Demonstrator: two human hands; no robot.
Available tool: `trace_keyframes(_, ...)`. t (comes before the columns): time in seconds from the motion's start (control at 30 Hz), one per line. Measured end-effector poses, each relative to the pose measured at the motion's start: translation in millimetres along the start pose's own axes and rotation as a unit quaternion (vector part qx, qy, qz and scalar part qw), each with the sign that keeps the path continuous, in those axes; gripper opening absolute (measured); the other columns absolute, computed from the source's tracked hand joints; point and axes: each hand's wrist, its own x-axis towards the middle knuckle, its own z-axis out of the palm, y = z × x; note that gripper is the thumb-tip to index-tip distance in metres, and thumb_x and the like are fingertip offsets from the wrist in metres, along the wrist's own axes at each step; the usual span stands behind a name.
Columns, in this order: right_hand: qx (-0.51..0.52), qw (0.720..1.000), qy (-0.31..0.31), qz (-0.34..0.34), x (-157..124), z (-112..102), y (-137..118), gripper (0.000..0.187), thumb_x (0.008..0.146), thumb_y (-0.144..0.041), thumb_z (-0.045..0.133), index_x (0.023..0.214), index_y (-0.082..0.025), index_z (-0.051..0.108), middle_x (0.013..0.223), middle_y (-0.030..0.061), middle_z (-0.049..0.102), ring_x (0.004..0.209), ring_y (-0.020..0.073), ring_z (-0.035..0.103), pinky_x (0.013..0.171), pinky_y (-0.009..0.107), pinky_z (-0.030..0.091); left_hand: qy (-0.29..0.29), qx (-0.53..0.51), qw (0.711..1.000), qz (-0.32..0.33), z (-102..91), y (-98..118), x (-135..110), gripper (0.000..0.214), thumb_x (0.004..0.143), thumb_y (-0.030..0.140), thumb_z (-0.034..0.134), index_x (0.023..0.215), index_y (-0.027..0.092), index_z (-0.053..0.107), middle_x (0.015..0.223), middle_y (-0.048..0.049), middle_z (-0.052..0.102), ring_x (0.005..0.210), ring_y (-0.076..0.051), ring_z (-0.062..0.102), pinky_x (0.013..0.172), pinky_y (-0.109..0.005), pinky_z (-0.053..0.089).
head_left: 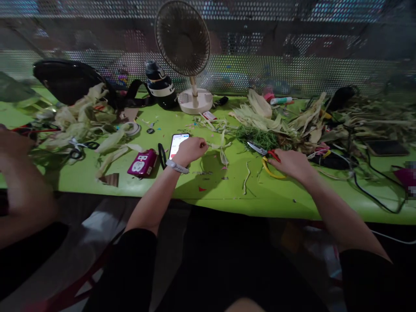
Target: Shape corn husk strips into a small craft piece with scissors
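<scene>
My left hand (192, 149), with a watch band at its wrist, is closed in a pinch on one end of a pale, knotted corn husk piece (222, 149). The husk's loose tails spread to the right, over the green tabletop. Just behind this hand lies a phone (179, 141) with a lit screen, partly covered by the wrist. To the right, my right hand (290, 164) is closed around the handles of a pair of scissors (258, 148). Their handles are red and yellow, and the blades point left toward a heap of green strands (260, 138).
Dried husks (256, 106) heap at the back right. A fan (195, 102) and a dark bottle (160, 86) stand at the back. A magenta box (142, 164), black-handled scissors (78, 149) and a tape roll (132, 129) lie left. Another person's arm (19, 186) rests far left.
</scene>
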Motion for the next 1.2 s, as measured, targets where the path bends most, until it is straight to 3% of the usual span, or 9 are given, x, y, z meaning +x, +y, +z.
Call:
trace_keyframes(0.1, -0.012, 1.000, 0.001, 0.012, -1.0, -5.2, -0.9, 0.041, 0.096, -0.043, 0.038, 0.105, -0.016, 0.067, 0.095, 0.0161, 0.073, 0.089, 0.0303, 0.070, 0.060, 0.030, 0.038, 0.049, -0.008, 0.999, -0.001, 1.7, 2.8, -2.0, 0.028, 0.085, 0.022, 0.050, 0.099, 0.015, 0.073, 0.104, -0.0126, 0.071, 0.087, -0.023, 0.066, 0.067, -0.030, 0.046)
trace_keyframes(0.2, -0.015, 0.999, 0.015, 0.030, -1.5, -9.8, -3.0, 0.041, 0.096, -0.043, 0.038, 0.098, -0.018, 0.070, 0.096, 0.0153, 0.073, 0.089, 0.0299, 0.069, 0.060, 0.031, 0.038, 0.086, -0.032, 0.996, 0.002, 2.9, 10.8, -2.1, 0.029, 0.087, 0.023, 0.050, 0.105, 0.014, 0.070, 0.110, -0.0130, 0.069, 0.090, -0.022, 0.065, 0.069, -0.029, 0.047)
trace_keyframes(0.33, 0.026, 0.995, 0.094, 0.011, 3.5, -13.0, -13.0, 0.038, 0.096, -0.040, 0.037, 0.098, -0.018, 0.069, 0.099, 0.0126, 0.073, 0.090, 0.0276, 0.067, 0.058, 0.030, 0.035, 0.037, -0.041, 0.998, 0.026, 11.0, 26.8, 7.5, 0.037, 0.090, 0.043, 0.052, 0.103, 0.013, 0.069, 0.105, -0.0138, 0.068, 0.089, -0.023, 0.063, 0.071, -0.031, 0.048)
trace_keyframes(0.43, 0.075, 0.988, 0.128, -0.052, 11.9, -14.9, -26.5, 0.037, 0.096, -0.038, 0.037, 0.098, -0.019, 0.069, 0.100, 0.0111, 0.073, 0.090, 0.0253, 0.066, 0.059, 0.029, 0.035, 0.000, -0.032, 0.999, 0.032, 23.2, 37.2, 19.1, 0.034, 0.089, 0.041, 0.056, 0.102, 0.013, 0.070, 0.106, -0.0142, 0.068, 0.092, -0.023, 0.063, 0.075, -0.032, 0.048)
trace_keyframes(0.63, 0.110, 0.980, 0.106, -0.124, 29.1, -18.3, -49.9, 0.038, 0.096, -0.041, 0.039, 0.102, -0.019, 0.069, 0.103, 0.0095, 0.072, 0.088, 0.0237, 0.065, 0.061, 0.029, 0.035, 0.024, -0.059, 0.996, 0.055, 39.5, 39.3, 28.3, 0.024, 0.091, 0.026, 0.052, 0.090, 0.014, 0.073, 0.099, -0.0133, 0.069, 0.093, -0.023, 0.062, 0.080, -0.033, 0.048)
trace_keyframes(0.8, 0.110, 0.980, 0.094, -0.136, 37.6, -24.2, -55.5, 0.036, 0.096, -0.037, 0.040, 0.103, -0.018, 0.069, 0.106, 0.0105, 0.072, 0.091, 0.0243, 0.065, 0.065, 0.029, 0.038, 0.017, -0.110, 0.992, 0.052, 42.3, 31.3, 27.0, 0.024, 0.091, 0.027, 0.053, 0.095, 0.014, 0.072, 0.099, -0.0125, 0.070, 0.091, -0.022, 0.063, 0.075, -0.031, 0.047)
trace_keyframes(0.97, 0.137, 0.974, 0.138, -0.114, 49.2, -35.8, -37.8, 0.034, 0.095, -0.031, 0.041, 0.104, -0.017, 0.070, 0.108, 0.0116, 0.072, 0.095, 0.0254, 0.064, 0.071, 0.031, 0.041, 0.076, -0.119, 0.989, 0.051, 44.9, 26.6, 26.9, 0.030, 0.092, 0.035, 0.051, 0.090, 0.014, 0.072, 0.092, -0.0127, 0.069, 0.081, -0.021, 0.061, 0.069, -0.031, 0.045)
trace_keyframes(1.1, 0.155, 0.963, 0.217, -0.031, 59.7, -43.6, -4.3, 0.034, 0.094, -0.028, 0.041, 0.106, -0.017, 0.070, 0.108, 0.0130, 0.072, 0.097, 0.0274, 0.064, 0.077, 0.034, 0.043, 0.122, -0.125, 0.984, 0.042, 43.2, 23.1, 26.0, 0.028, 0.091, 0.032, 0.049, 0.084, 0.015, 0.071, 0.086, -0.0116, 0.068, 0.077, -0.020, 0.060, 0.068, -0.031, 0.044)
trace_keyframes(1.2, 0.150, 0.958, 0.243, 0.027, 65.6, -44.8, 17.8, 0.034, 0.093, -0.028, 0.041, 0.106, -0.018, 0.070, 0.104, 0.0126, 0.073, 0.096, 0.0282, 0.064, 0.079, 0.036, 0.044, 0.142, -0.141, 0.979, 0.036, 41.6, 19.9, 25.9, 0.028, 0.090, 0.032, 0.049, 0.083, 0.015, 0.071, 0.085, -0.0105, 0.068, 0.074, -0.019, 0.059, 0.068, -0.030, 0.043)
